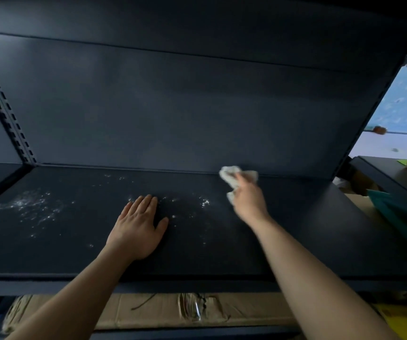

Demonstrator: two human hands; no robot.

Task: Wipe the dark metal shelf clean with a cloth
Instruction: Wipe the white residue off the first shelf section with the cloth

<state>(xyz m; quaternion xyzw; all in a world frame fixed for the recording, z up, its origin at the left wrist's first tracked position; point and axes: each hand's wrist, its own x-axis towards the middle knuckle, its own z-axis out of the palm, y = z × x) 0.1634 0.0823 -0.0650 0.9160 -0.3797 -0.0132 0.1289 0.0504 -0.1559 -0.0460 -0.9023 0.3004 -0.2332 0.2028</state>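
1. Cardboard box (173,312) sits closest to you, tucked under the front lip of the dark metal shelf (308,229). It's not part of the job, so ignore it.
2. On the shelf, your left hand (137,228) is flat, fingers spread a little, palm down near the middle. It's holding nothing, and looks like it's just bracing you.
3. Left of that hand is the big patch of white dust (29,207), with smaller specks scattered around and just past your fingertips.
4. Further back on the shelf, your right hand (247,198) is bunched around the white cloth (231,179), pressing it down close to where the shelf meets the back panel (173,106).
5. Looks like you're mid-wipe: the shelf to the right of the cloth seems clean, everything left of it doesn't.
6. Next move, I'd say: drag the cloth leftward through the specks toward that big patch, and lift the left hand out of the way so you can get under it.
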